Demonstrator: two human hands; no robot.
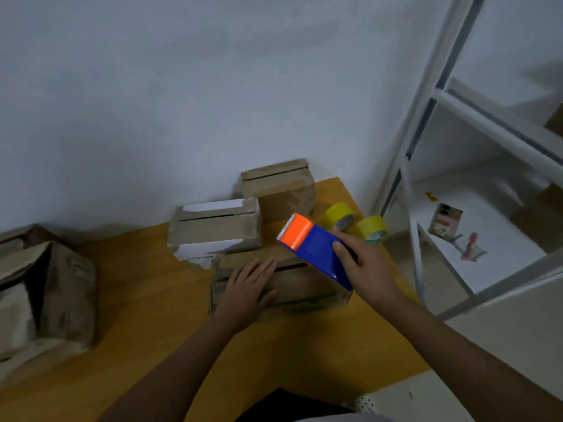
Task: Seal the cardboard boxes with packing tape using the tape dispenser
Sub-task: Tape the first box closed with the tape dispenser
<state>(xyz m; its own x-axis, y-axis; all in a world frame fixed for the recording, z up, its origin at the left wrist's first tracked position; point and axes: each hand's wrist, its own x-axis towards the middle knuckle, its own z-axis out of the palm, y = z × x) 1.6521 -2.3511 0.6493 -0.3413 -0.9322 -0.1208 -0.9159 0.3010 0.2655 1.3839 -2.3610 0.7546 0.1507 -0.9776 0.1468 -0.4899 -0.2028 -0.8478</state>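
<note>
- At centre frame, a person's left hand (248,286) lies flat, fingers straight, on the near cardboard box (304,287), pressing its top flaps down on the wooden desk (146,300)
- The right hand (367,263) grips the blue-and-orange tape dispenser (313,248), held just above the box's right end; its serrated orange head points toward upper left
- The box's flap seam appears to run left to right, its long axis; the dispenser hangs over the right end, so the right hand is nearer the likely starting point
- Two more boxes (216,226) sit behind, against the wall; two yellow tape rolls (355,222) rest at right; a white shelf (487,208) stands beyond
</note>
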